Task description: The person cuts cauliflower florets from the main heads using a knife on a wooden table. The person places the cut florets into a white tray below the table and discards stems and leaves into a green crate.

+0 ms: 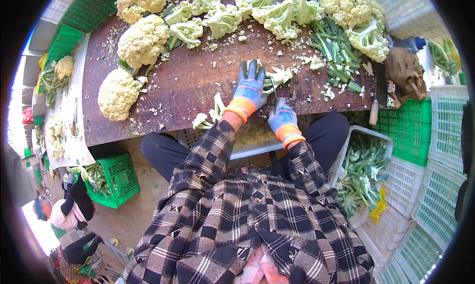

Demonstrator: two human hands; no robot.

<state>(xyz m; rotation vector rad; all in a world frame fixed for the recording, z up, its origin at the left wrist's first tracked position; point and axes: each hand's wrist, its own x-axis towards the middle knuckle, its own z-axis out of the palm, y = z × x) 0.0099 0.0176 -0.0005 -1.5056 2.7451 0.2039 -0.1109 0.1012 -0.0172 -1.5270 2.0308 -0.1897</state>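
My left hand [250,87], in a blue and orange work glove with dark fingertips, presses on a cut piece of cauliflower [280,78] lying on the brown wooden tabletop [185,83]. In the matching glove, my right hand [284,117] grips a knife [273,85] by its handle; the blade meets the piece. Part of the cauliflower is hidden beneath my left fingers. Beside my left wrist, at the table's near edge, lie loose florets [209,115]. Under that edge, between my knees, stands a white crate [256,148] with pale pieces in it.
Whole cauliflower heads [118,94] line the left, and cut sections [222,20] the far side. Trimmed leaf stalks [334,46] lie right of centre. A second knife's wooden handle [373,112] overhangs the right edge. A crate of leaves [362,172] stands at right; co-workers [66,213] sit at left.
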